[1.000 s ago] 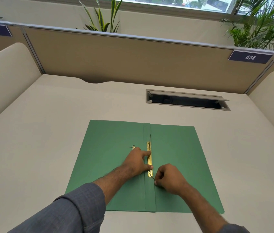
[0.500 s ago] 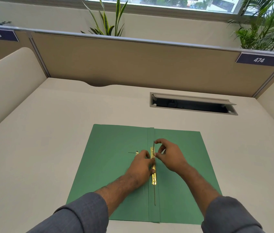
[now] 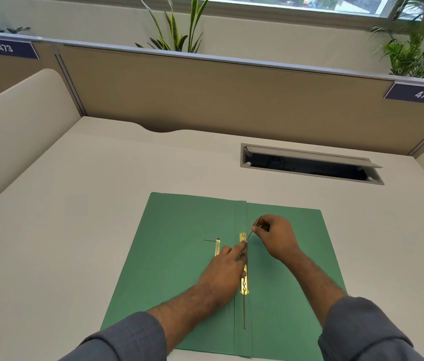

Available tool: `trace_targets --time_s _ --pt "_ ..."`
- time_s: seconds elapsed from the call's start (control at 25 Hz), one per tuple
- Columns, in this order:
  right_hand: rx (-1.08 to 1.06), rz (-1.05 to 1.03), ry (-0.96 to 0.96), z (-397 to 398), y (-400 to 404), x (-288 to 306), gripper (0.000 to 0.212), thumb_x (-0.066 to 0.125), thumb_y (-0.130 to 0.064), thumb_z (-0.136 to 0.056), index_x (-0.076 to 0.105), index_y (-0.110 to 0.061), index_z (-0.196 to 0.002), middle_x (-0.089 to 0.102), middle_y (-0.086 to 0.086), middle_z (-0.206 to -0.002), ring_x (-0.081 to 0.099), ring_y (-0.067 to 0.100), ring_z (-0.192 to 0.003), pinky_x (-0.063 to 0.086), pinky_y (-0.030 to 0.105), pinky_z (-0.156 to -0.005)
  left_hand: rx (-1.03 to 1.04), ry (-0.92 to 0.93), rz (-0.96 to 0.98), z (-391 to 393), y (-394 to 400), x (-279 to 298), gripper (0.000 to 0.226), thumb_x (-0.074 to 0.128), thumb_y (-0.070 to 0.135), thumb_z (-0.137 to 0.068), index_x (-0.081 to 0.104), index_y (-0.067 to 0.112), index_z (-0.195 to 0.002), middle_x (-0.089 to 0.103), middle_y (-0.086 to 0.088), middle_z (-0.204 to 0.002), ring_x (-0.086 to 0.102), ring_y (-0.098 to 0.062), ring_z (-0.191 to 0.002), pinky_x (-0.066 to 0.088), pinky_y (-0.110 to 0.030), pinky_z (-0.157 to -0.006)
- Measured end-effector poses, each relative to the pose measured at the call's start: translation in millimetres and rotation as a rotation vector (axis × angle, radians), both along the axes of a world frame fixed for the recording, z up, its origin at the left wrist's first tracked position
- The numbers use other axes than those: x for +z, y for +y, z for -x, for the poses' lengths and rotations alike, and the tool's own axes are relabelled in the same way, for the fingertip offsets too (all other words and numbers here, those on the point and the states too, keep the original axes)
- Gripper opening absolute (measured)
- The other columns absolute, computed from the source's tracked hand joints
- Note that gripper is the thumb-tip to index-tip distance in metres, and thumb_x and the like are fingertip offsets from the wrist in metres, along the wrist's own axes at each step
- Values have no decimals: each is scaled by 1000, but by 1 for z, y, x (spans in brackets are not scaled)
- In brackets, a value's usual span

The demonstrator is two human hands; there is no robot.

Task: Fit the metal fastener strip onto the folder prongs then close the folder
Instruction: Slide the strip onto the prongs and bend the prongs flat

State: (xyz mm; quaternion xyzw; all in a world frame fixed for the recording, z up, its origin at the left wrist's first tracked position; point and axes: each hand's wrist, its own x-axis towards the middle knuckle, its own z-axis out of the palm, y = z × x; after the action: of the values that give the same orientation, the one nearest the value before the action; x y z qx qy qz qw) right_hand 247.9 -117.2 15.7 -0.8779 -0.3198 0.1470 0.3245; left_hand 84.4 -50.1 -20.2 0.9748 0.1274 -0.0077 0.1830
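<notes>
Green folder (image 3: 179, 256) lies open, brass fastener strip (image 3: 244, 280) on its spine. Right hand (image 3: 274, 238), since half a second ago, has bent the 12 o'clock prong (image 3: 250, 234) rightward, pinching it; left hand (image 3: 227, 269) presses the strip flat. Folding begun; closing outstanding

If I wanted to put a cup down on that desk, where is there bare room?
Bare desk lies left of the green folder, right of it, and between it and the cable hatch. The crowding is at the folder's spine, where both hands work the brass fastener strip.
</notes>
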Motion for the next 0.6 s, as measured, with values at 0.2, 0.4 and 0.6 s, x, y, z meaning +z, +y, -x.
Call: trace_targets --time_s 0.2,0.4,0.6 --pt "-63 -25 29 0 5 -11 6 72 -14 -82 72 -10 -77 69 1 -71 63 17 -68 50 28 -66 -57 65 -50 -6 3 5 53 48 14 -98 33 2 -148 16 -9 -164 40 -29 -121 47 -43 -99" --pt "-77 -92 75 10 15 -17 9 70 -9 -81 69 -9 -72 66 -2 -67 61 15 -65 47 24 -62 -85 98 -151 -9 -3 7 55 51 2 -91 36 -4 -143 18 -19 -161 45 -30 -110 48 -42 -93" --pt "-21 -65 128 8 27 -16 8 70 -7 -80 68 -5 -72 73 4 -79 66 18 -72 53 29 -67 -95 139 -205 -12 -4 18 47 51 2 -91 44 -5 -137 27 -24 -157 48 -31 -105 48 -42 -87"
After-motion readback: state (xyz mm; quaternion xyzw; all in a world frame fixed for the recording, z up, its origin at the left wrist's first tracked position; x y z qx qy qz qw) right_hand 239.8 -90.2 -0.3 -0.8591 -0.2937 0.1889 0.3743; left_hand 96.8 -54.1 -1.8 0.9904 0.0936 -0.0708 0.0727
